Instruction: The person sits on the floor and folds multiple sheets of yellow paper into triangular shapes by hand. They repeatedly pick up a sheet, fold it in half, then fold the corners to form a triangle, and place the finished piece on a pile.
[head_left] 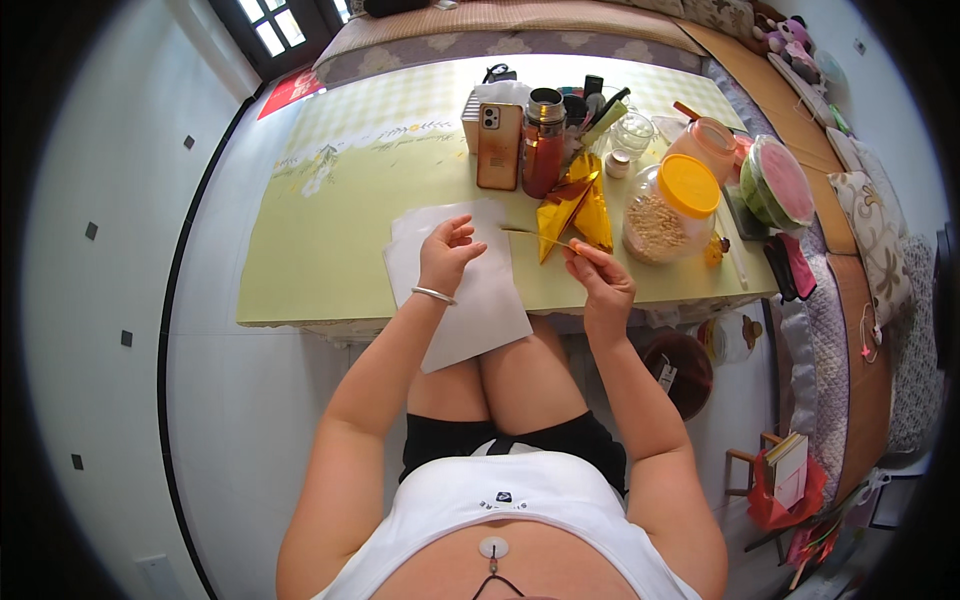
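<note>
My right hand [602,287] pinches one end of a thin golden strip [540,237], perhaps a wire or stick. The strip's other end points left, toward my left hand [450,255]. That hand hovers above white paper sheets [478,320], its fingers apart and loosely bent, with nothing visible in them. The sheets overhang the table's near edge onto my thighs. Just behind the strip lies a folded piece of shiny gold foil [570,208]. To the right of it stands a clear jar with a yellow lid [688,186], part filled with small beige pieces.
A phone [497,147] leans upright beside a red-brown thermos [543,150] at the back of the green table [320,250]. Glass jars and a covered bowl of cut watermelon [780,182] crowd the right side. A dark red bin [678,375] sits below the near edge.
</note>
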